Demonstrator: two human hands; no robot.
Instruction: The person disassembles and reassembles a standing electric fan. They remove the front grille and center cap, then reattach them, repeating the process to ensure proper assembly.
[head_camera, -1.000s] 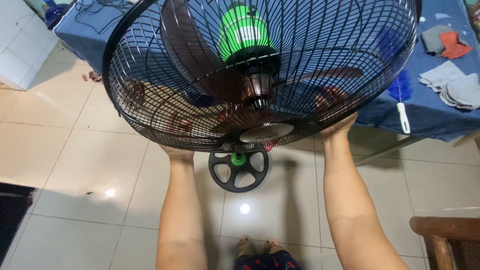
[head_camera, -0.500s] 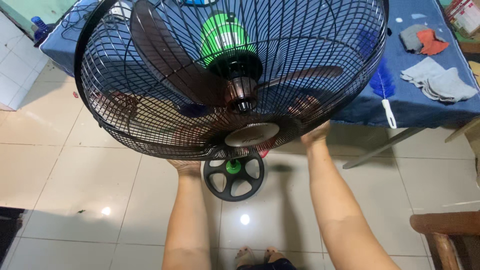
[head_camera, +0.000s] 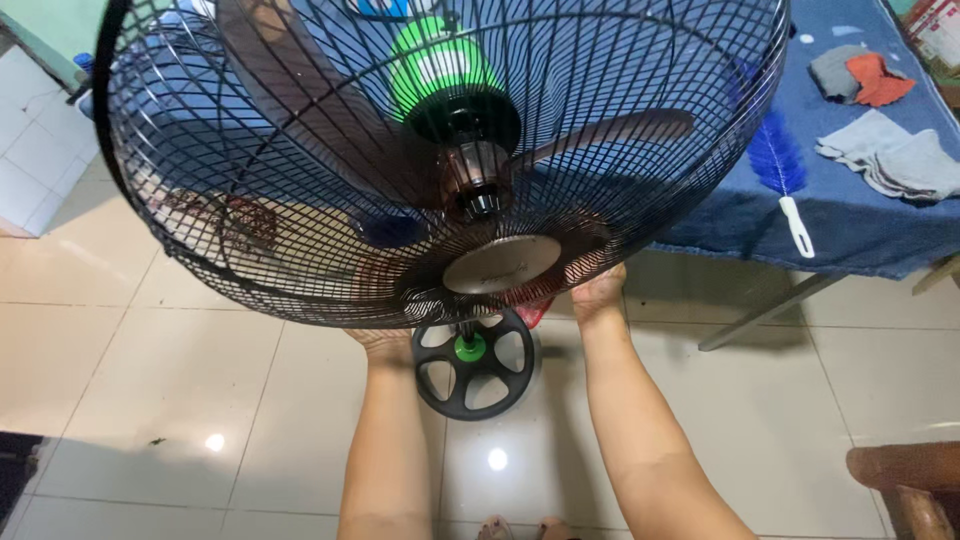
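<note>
A large black wire fan cage fills the upper view, tilted toward me. Inside it are brown blades, a brown hub and a green motor housing. A round metal badge sits at the front grille's centre. My left hand grips the cage's lower rim from below. My right hand holds the rim a little to the right; its fingers are partly hidden behind the wires. Below, on the tiled floor, stands the fan's black spoked base with a green collar.
A table with a blue cloth stands at the right, carrying a blue feather duster, folded grey cloths and an orange rag. A wooden chair corner is at bottom right. My toes show at the bottom edge.
The fan head has shifted left and closer to the camera, both hands still on its lower rim. The table and duster appear further right.
</note>
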